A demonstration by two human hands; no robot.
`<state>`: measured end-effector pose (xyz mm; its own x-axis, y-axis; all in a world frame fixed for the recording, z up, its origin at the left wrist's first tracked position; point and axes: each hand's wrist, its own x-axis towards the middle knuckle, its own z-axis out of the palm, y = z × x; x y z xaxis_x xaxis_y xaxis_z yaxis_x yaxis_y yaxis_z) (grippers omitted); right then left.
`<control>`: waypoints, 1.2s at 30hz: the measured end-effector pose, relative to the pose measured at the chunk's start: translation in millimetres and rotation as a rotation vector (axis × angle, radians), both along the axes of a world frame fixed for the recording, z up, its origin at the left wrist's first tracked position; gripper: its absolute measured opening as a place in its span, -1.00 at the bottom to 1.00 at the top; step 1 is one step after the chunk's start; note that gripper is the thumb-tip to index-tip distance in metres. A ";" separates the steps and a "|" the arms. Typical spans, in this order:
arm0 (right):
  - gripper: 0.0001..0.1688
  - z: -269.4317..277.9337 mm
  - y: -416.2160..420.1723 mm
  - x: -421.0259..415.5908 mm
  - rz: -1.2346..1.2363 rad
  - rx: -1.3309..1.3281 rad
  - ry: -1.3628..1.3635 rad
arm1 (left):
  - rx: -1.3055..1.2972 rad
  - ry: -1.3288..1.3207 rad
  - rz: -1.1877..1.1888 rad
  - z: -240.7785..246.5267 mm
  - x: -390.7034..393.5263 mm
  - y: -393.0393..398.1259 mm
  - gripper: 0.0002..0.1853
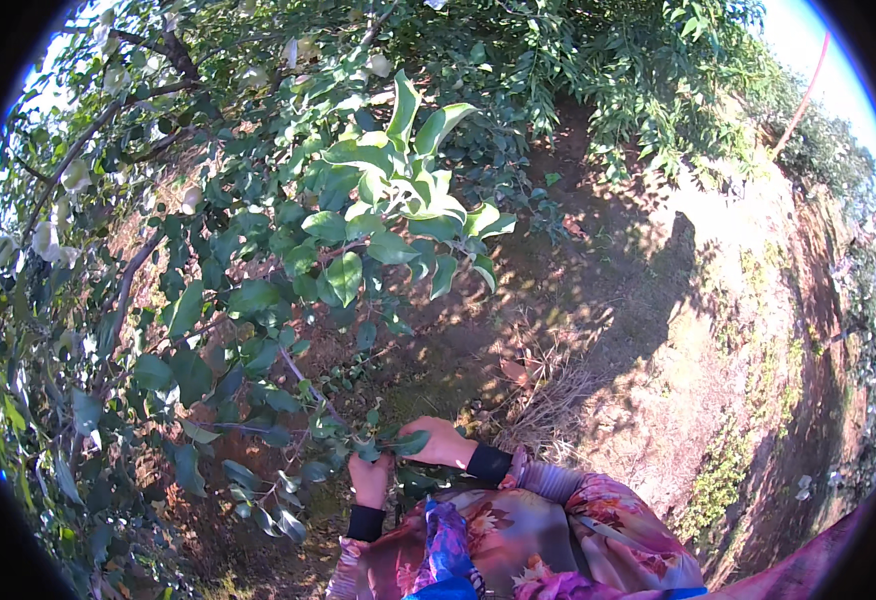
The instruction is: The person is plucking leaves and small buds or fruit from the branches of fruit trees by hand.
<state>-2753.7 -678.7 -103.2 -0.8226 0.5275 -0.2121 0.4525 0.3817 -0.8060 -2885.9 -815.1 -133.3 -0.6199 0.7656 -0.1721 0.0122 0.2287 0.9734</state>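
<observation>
Low in the middle of the view, my left hand (370,480) reaches up from a dark cuff into the leaves of a fruit tree branch (310,386). Close to it on the right is my right hand (442,442), coming in sideways from another dark cuff. Green leaves (410,442) cover the fingertips of both hands, so whatever lies between the fingers is hidden. Brightly sunlit leaves (408,187) stand out on a shoot farther up. The floral garment (513,532) I wear fills the bottom of the view.
Dense leafy branches (130,277) spread across the left side, with pale fruit or bags (46,241) among them. Dry grass (550,397) lies on the shaded soil right of my hands. Sunlit bare ground (715,337) slopes along the right, and more trees stand behind.
</observation>
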 end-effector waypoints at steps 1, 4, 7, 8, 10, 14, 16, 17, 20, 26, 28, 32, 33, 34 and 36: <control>-0.57 3.9 -3.6 3.6 -0.044 0.008 -0.004 | -0.017 -0.098 -0.039 -2.2 -1.0 1.4 -0.86; -0.56 -11.6 -15.0 15.7 -0.098 0.180 -0.034 | 0.037 -0.219 -0.036 -0.1 7.8 7.6 -0.84; -0.58 -14.5 -29.8 24.3 -0.195 0.295 -0.031 | 0.086 -0.311 -0.096 11.3 14.3 8.8 -0.82; -0.59 -10.0 -34.6 26.5 -0.237 0.313 -0.022 | 0.085 -0.309 -0.119 17.1 15.6 9.0 -0.83; -0.59 -1.4 -41.1 29.5 -0.273 0.272 -0.071 | 0.075 -0.303 -0.150 30.1 17.6 7.1 -0.84; -0.54 15.9 -46.1 31.8 -0.316 0.259 -0.099 | 0.056 -0.296 -0.182 22.1 15.9 2.7 -0.86; -0.55 28.6 -45.6 32.9 -0.332 0.259 -0.068 | 0.063 -0.287 -0.178 15.1 14.2 1.4 -0.86; -0.56 31.7 -45.4 33.8 -0.318 0.241 -0.081 | 0.066 -0.284 -0.175 12.3 14.4 0.6 -0.85; -0.60 37.0 -37.7 41.2 -0.305 0.230 -0.061 | 0.071 -0.291 -0.124 25.8 27.1 7.3 -0.87; -0.78 28.8 -16.6 76.9 -0.364 0.211 0.198 | 0.059 -0.237 -0.016 19.5 26.8 18.3 -0.87; -0.81 18.3 -9.2 105.8 -0.357 0.241 0.193 | 0.055 -0.226 0.017 20.6 25.6 22.7 -0.87; -0.85 -10.0 -5.2 159.9 -0.448 0.202 0.147 | 0.105 -0.198 0.110 44.1 49.6 35.9 -0.87; -0.84 -8.8 -6.0 170.0 -0.474 0.084 0.109 | 0.112 -0.180 0.114 46.5 52.9 37.9 -0.87; -0.81 -21.9 -6.7 176.7 -0.486 0.278 0.157 | 0.120 -0.162 0.117 47.3 54.9 38.7 -0.86; -0.82 -18.8 -10.3 193.1 -0.469 0.256 0.077 | 0.098 -0.146 0.122 44.7 55.1 38.7 -0.82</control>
<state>-2560.6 -689.1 -122.0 -0.4948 0.8687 0.0232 0.5650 0.3418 -0.7510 -2830.8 -776.4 -88.6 -0.6828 0.7041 -0.1949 -0.1524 0.1236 0.9806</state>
